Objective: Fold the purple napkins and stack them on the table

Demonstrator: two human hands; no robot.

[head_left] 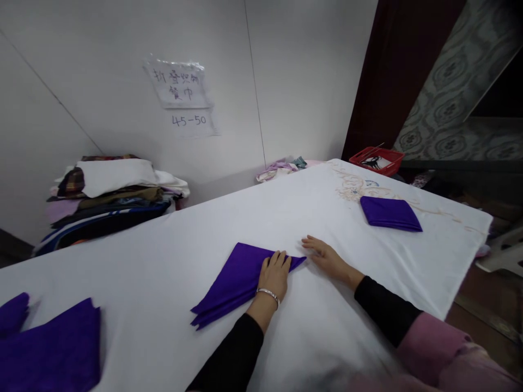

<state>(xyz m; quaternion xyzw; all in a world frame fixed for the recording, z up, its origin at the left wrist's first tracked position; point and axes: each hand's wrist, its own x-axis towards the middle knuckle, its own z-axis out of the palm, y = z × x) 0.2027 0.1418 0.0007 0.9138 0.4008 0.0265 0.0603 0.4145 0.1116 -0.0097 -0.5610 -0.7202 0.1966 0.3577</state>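
Note:
A purple cloth napkin (235, 280), folded into a long pointed shape, lies on the white tablecloth (171, 261) in front of me. My left hand (275, 273) rests flat on the napkin near its right tip, fingers stretched out, a silver bracelet on the wrist. Just to the right, my right hand (324, 255) lies flat on the white cloth beside the napkin's point, fingers extended toward it. Neither hand grips anything.
A folded purple napkin (390, 213) sits farther right on the table. More purple cloths (51, 348) lie at the near left edge. A stack of folded fabrics (108, 196) stands by the wall, a red basket (378, 160) beyond the table's far corner.

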